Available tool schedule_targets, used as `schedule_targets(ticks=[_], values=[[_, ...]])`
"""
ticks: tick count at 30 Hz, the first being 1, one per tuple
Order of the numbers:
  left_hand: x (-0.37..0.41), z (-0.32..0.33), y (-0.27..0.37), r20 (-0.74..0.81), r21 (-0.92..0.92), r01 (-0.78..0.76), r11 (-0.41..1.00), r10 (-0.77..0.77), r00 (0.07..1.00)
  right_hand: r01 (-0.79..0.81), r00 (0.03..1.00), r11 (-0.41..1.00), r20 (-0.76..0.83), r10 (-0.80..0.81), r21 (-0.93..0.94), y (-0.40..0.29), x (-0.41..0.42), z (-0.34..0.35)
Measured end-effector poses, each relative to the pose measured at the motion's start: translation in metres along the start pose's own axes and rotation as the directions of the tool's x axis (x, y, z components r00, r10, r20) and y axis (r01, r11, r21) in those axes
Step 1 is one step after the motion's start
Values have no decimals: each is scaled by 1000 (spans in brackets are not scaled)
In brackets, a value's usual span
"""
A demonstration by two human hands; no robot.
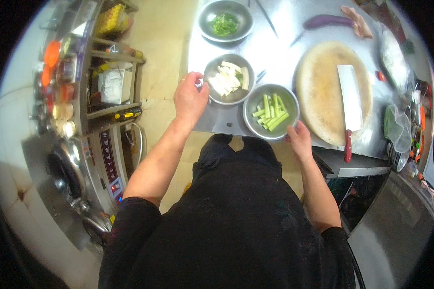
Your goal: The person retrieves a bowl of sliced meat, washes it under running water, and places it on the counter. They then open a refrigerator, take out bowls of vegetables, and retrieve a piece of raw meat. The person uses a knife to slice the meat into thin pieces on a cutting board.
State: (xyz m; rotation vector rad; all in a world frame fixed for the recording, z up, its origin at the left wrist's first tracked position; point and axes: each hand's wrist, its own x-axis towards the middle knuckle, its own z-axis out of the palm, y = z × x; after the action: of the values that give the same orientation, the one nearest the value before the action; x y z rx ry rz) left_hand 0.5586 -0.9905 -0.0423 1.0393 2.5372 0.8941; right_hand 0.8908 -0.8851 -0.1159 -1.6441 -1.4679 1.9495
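My left hand (191,95) is at the left rim of a steel bowl (220,100) of pale, thick-cut vegetable strips (226,79). Its thumb tip meets the rim; whether the fingers grip it I cannot tell. My right hand (299,139) holds the lower right rim of a second steel bowl (251,119), thumb on top and fingers partly hidden below. Cut green stalks (272,112), like celery, lie inside that bowl. The two bowls sit side by side near the front edge of a steel table (217,117).
Farther back stands a steel bowl (207,27) with green leaves. To the right, a cleaver (349,97) lies on a round chopping board (318,94), its red handle overhanging the near edge. An eggplant (325,21) lies behind the board. Shelves (112,112) line the left.
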Motion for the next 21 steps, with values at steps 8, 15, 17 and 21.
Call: schedule_targets(ticks=[8, 15, 17, 21], values=[[31, 31, 45, 332, 357, -499, 790, 392, 858, 8, 996, 994, -87, -17, -112, -1, -33, -47], [30, 52, 44, 333, 296, -436, 850, 336, 881, -41, 954, 999, -295, 45, 20, 41, -104, -79], [31, 51, 40, 287, 260, -412, 873, 338, 896, -45, 940, 999, -339, 47, 15, 57, -127, -80], [43, 34, 37, 354, 283, -494, 822, 390, 850, -190, 883, 975, -413, 222, 119, 86, -173, -71]])
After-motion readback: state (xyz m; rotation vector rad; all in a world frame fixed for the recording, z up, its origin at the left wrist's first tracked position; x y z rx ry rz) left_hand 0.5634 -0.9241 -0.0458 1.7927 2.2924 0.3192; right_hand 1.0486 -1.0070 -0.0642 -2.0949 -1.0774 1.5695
